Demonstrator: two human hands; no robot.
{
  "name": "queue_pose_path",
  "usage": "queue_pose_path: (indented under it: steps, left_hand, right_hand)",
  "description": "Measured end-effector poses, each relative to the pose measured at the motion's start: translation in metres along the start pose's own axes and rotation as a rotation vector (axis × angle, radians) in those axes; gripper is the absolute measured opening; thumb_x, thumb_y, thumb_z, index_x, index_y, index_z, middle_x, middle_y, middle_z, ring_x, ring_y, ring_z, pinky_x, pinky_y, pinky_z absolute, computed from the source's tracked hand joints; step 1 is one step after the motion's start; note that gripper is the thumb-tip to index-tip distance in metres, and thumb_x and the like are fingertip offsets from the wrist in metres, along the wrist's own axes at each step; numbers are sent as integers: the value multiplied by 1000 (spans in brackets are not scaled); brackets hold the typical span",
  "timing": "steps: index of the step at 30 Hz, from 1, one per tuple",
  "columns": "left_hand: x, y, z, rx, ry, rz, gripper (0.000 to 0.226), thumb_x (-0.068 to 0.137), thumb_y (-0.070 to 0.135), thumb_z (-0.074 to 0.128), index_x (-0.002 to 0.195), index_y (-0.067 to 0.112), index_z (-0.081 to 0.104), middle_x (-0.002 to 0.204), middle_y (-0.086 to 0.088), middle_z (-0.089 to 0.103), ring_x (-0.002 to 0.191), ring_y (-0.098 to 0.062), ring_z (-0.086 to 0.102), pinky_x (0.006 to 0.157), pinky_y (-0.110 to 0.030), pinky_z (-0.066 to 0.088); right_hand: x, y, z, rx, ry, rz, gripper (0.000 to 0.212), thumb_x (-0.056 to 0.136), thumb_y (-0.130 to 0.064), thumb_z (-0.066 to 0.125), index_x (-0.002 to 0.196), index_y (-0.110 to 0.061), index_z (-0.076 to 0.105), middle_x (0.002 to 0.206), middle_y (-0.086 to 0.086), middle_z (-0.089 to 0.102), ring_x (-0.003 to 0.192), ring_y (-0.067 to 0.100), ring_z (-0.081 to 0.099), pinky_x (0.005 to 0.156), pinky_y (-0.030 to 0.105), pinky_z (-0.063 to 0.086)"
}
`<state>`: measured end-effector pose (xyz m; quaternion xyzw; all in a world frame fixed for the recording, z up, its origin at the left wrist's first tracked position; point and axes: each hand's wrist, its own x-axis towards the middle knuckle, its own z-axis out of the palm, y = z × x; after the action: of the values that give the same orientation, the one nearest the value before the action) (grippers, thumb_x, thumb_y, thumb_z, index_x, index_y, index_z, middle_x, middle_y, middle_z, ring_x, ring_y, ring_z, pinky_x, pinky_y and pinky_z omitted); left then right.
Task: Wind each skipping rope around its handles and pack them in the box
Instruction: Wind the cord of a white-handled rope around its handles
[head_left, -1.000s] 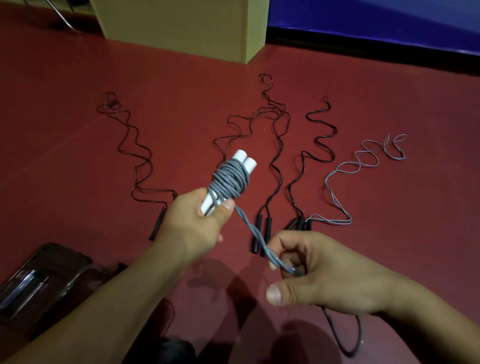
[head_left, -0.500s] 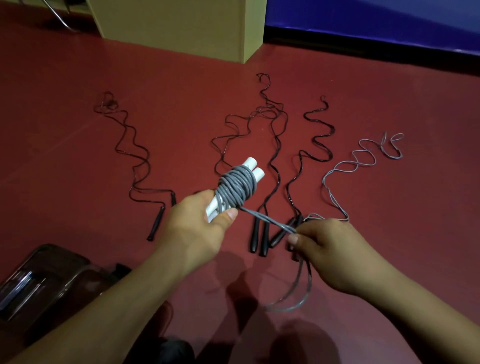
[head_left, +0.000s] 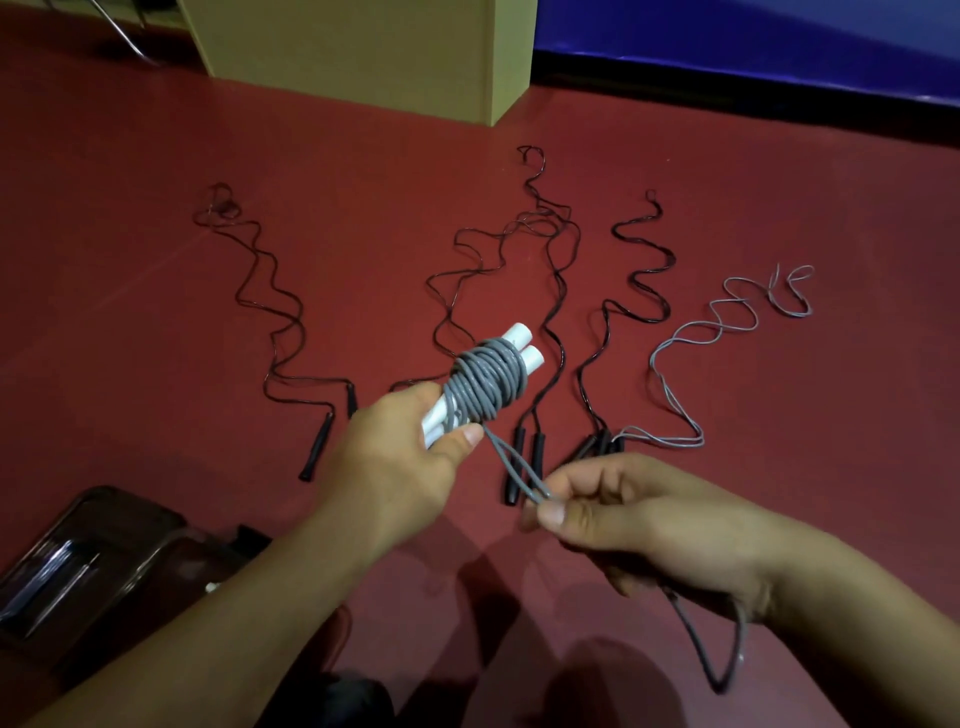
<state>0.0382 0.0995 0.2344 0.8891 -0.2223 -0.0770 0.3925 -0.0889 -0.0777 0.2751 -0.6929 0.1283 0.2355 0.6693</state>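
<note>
My left hand (head_left: 395, 467) grips two white handles (head_left: 524, 345) held side by side, with grey rope (head_left: 485, 387) wound in many turns round them. A doubled strand of that rope runs down to my right hand (head_left: 639, 519), which pinches it between thumb and fingers. The rope's loose end loop (head_left: 719, 660) hangs below my right wrist. Several unwound black ropes with black handles (head_left: 524, 462) lie stretched out on the red floor beyond my hands. One more grey rope (head_left: 727, 322) lies at the right.
A tan cardboard box (head_left: 363, 52) stands at the back centre on the red floor (head_left: 130, 208). A dark tray-like object (head_left: 78, 561) sits at the lower left. A blue wall panel (head_left: 753, 36) runs along the back right.
My right hand has swung from low centre out to the right and back toward me, drawing the grey strand along. The loose loop now hangs under my right wrist. The left hand stayed nearly still.
</note>
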Motion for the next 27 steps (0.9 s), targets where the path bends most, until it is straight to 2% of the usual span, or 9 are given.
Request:
queue_pose_path:
  steps: [3, 6, 8, 11, 14, 16, 19, 23, 27]
  left_hand:
    - [-5, 4, 0, 95, -24, 33, 24, 76, 48, 70, 83, 28, 60, 67, 8, 64, 67, -19, 61, 65, -38, 52]
    - [-8, 8, -1, 181, -116, 37, 24, 76, 46, 75, 89, 31, 60, 75, 9, 65, 74, -17, 62, 70, -36, 51]
    - [-11, 10, 0, 252, -193, 57, 26, 76, 45, 74, 84, 28, 57, 71, 6, 61, 73, -21, 59, 68, -36, 51]
    - [-15, 13, 1, 281, -287, 71, 31, 77, 45, 74, 77, 25, 51, 67, 3, 55, 69, -23, 56, 66, -37, 49]
    - [-17, 15, 1, 227, -363, 89, 32, 78, 44, 75, 76, 26, 49, 64, 6, 51, 63, -16, 52, 62, -34, 45]
    - [-17, 16, 1, 187, -410, 105, 31, 77, 42, 76, 73, 28, 49, 60, 9, 48, 58, -11, 45, 57, -31, 39]
    - [-17, 18, 0, 83, -549, 96, 26, 78, 37, 78, 71, 30, 53, 58, 12, 45, 54, -7, 41, 56, -27, 37]
    - [-20, 24, -2, -126, -829, 45, 26, 83, 31, 77, 80, 16, 56, 61, 9, 45, 54, -10, 43, 55, -32, 40]
    - [-19, 34, -14, -306, -994, 46, 21, 86, 22, 75, 76, 18, 57, 56, 7, 49, 48, -10, 45, 49, -23, 39]
  right_hand:
    - [-1, -1, 4, -44, -17, -83, 21, 82, -30, 72, 77, -13, 61, 56, -2, 32, 47, 13, 21, 46, 27, 16]
    - [-1, 1, 4, -68, 25, -139, 28, 84, -26, 72, 71, -8, 55, 52, -4, 30, 44, 10, 20, 43, 22, 16]
    - [-1, 0, 5, -69, 65, -187, 28, 86, -26, 69, 66, -12, 54, 53, -4, 29, 45, 10, 19, 43, 22, 16]
    - [0, -1, 3, -118, 196, -249, 24, 95, -16, 61, 75, -3, 64, 51, -11, 35, 43, 2, 26, 43, 17, 24]
    - [2, -1, -1, -197, 326, -307, 21, 95, -12, 57, 78, -6, 69, 52, -11, 55, 45, -3, 43, 49, 8, 34]
    - [3, -1, -3, -271, 362, -332, 19, 94, -15, 59, 81, -6, 71, 61, -4, 63, 54, -2, 51, 55, 13, 42]
    - [4, 4, -8, -467, 438, -326, 17, 91, -26, 63, 78, -19, 72, 63, -2, 64, 56, 1, 52, 59, 30, 48]
    - [0, -2, -15, -524, 545, -301, 19, 76, -38, 78, 72, -21, 71, 52, -11, 60, 46, -1, 48, 50, 20, 41]
    - [-1, -6, -24, -368, 547, -222, 49, 53, -49, 82, 70, -6, 68, 48, -5, 51, 45, 7, 39, 46, 22, 34]
